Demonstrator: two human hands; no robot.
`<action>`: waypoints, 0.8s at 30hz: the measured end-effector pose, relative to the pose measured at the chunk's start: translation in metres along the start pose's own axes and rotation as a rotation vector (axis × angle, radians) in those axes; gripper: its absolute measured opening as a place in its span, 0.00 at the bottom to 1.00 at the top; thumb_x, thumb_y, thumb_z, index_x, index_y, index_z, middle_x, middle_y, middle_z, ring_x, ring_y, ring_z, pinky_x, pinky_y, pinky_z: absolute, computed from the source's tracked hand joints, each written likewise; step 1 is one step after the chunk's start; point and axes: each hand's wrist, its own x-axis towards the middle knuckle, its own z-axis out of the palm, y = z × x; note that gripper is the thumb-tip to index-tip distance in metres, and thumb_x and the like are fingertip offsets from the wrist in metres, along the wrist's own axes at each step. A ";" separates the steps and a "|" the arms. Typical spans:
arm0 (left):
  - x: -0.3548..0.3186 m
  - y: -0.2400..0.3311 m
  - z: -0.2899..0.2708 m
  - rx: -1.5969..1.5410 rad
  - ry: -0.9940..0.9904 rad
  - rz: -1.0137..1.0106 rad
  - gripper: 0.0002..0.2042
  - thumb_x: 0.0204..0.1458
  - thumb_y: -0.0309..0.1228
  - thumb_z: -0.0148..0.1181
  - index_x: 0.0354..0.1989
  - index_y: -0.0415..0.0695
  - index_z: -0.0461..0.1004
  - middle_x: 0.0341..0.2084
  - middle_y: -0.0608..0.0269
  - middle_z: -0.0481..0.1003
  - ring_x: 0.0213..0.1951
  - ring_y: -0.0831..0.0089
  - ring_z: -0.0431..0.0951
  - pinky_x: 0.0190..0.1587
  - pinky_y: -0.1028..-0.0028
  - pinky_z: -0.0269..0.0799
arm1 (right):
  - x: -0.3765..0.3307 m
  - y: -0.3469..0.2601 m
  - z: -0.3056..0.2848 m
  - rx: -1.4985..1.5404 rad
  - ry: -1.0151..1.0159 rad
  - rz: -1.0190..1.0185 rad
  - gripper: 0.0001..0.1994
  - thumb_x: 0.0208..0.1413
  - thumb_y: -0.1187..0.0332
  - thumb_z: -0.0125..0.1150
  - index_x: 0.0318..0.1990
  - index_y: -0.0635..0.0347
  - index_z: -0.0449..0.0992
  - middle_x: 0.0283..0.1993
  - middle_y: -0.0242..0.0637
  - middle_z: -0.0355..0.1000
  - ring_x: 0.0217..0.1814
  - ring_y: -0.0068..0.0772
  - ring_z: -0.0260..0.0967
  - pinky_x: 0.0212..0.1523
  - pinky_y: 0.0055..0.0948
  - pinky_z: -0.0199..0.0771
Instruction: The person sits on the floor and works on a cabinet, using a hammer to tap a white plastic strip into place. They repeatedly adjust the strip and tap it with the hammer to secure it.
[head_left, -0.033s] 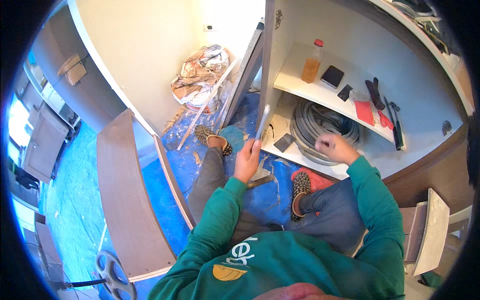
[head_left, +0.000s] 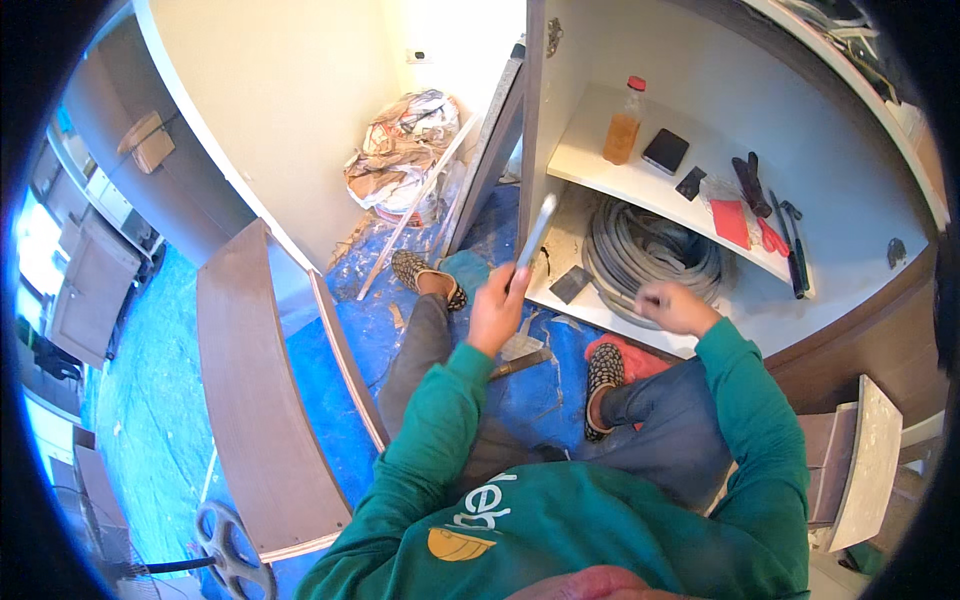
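Observation:
My left hand (head_left: 497,308) is closed round a slim silver-grey metal bar (head_left: 535,232) with a rounded end, slanting up and to the right; I cannot make out its exact kind. To the right, my right hand (head_left: 678,308) has its fingers curled together in front of a grey coiled hose (head_left: 625,265) in the cabinet's lower compartment. Whatever those fingertips pinch, if anything, is too small to tell. Between my hands and the hose, a dark flat square piece (head_left: 570,284) lies on the cabinet floor.
The cabinet shelf (head_left: 600,172) carries a bottle (head_left: 620,125) of amber liquid, a dark box (head_left: 665,151), a red piece (head_left: 730,223) and black-handled tools (head_left: 797,255). A curved brown panel (head_left: 265,390) stands at left. Blue sheeting (head_left: 540,400) covers the floor; crumpled bags (head_left: 405,150) lie in the far corner.
The bar in my left hand leans further to the right, and that hand has turned slightly. My right hand has dropped a little, still with curled fingers.

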 end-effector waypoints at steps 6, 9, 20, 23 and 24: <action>0.124 0.148 -0.068 0.387 0.102 0.672 0.18 0.64 0.42 0.56 0.52 0.40 0.74 0.39 0.42 0.76 0.42 0.44 0.78 0.43 0.51 0.74 | -0.030 0.048 0.034 -0.050 -0.198 0.193 0.14 0.58 0.57 0.65 0.42 0.57 0.82 0.36 0.49 0.79 0.40 0.47 0.77 0.44 0.43 0.75; 0.169 0.211 -0.101 0.721 0.148 0.748 0.21 0.64 0.51 0.53 0.50 0.45 0.77 0.38 0.47 0.79 0.42 0.47 0.80 0.43 0.54 0.76 | -0.037 0.043 0.032 0.025 -0.172 0.234 0.15 0.58 0.55 0.65 0.42 0.57 0.82 0.37 0.49 0.79 0.41 0.48 0.77 0.44 0.43 0.75; 0.219 0.318 -0.135 1.259 0.168 0.804 0.26 0.65 0.57 0.48 0.39 0.43 0.78 0.33 0.49 0.80 0.37 0.49 0.81 0.41 0.55 0.76 | -0.069 0.061 0.022 0.059 -0.163 0.301 0.15 0.57 0.55 0.67 0.42 0.58 0.81 0.37 0.49 0.79 0.41 0.46 0.76 0.45 0.42 0.75; 0.224 0.327 -0.138 1.383 0.148 0.786 0.27 0.65 0.57 0.47 0.39 0.43 0.78 0.33 0.49 0.80 0.36 0.49 0.81 0.40 0.55 0.76 | -0.072 0.064 0.021 0.057 -0.150 0.294 0.16 0.57 0.55 0.66 0.41 0.59 0.81 0.38 0.50 0.79 0.42 0.50 0.77 0.45 0.43 0.76; 0.224 0.331 -0.139 1.415 0.121 0.805 0.26 0.66 0.55 0.47 0.38 0.43 0.77 0.33 0.49 0.79 0.36 0.49 0.80 0.40 0.55 0.76 | -0.073 0.064 0.021 0.054 -0.149 0.295 0.16 0.57 0.55 0.66 0.41 0.59 0.80 0.38 0.50 0.79 0.41 0.50 0.77 0.45 0.44 0.76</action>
